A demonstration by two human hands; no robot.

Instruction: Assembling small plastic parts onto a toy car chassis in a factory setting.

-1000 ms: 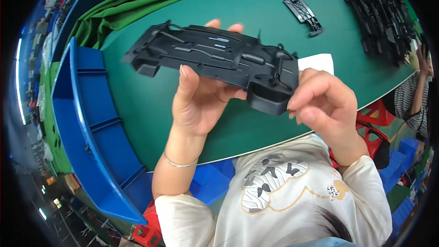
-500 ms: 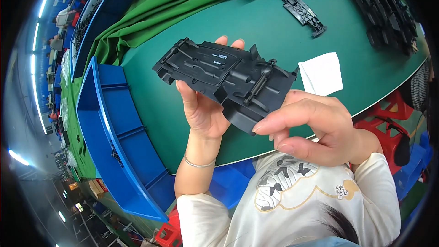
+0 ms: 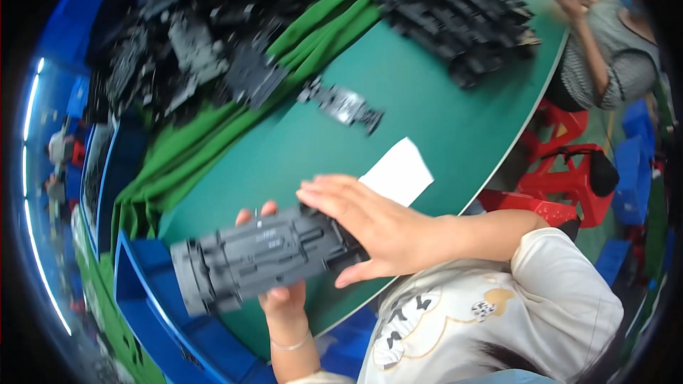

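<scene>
A black plastic toy car chassis (image 3: 274,245) is held above the table's left part, slightly blurred, its moulded face towards me. My left hand (image 3: 282,300) grips it from underneath: thumb at the near edge, two fingertips showing past the far edge, the palm hidden. Around the chassis's right end lies my right hand (image 3: 388,235), fingers along the far side and thumb at the near side. Beyond them a smaller black chassis part (image 3: 345,105) rests on the green table, and a white sheet (image 3: 400,172) lies behind my right hand.
A blue divided bin (image 3: 131,281) borders the table at left. Green cloth (image 3: 192,153) runs beside heaped black parts (image 3: 196,50). Stacked black chassis (image 3: 462,21) stand at the far right. Another person (image 3: 605,50) sits beyond, near red stools (image 3: 569,181).
The chassis has moved left and down in the picture with my left hand. My right hand has gone from its near corner to around its right end. The view has swung right.
</scene>
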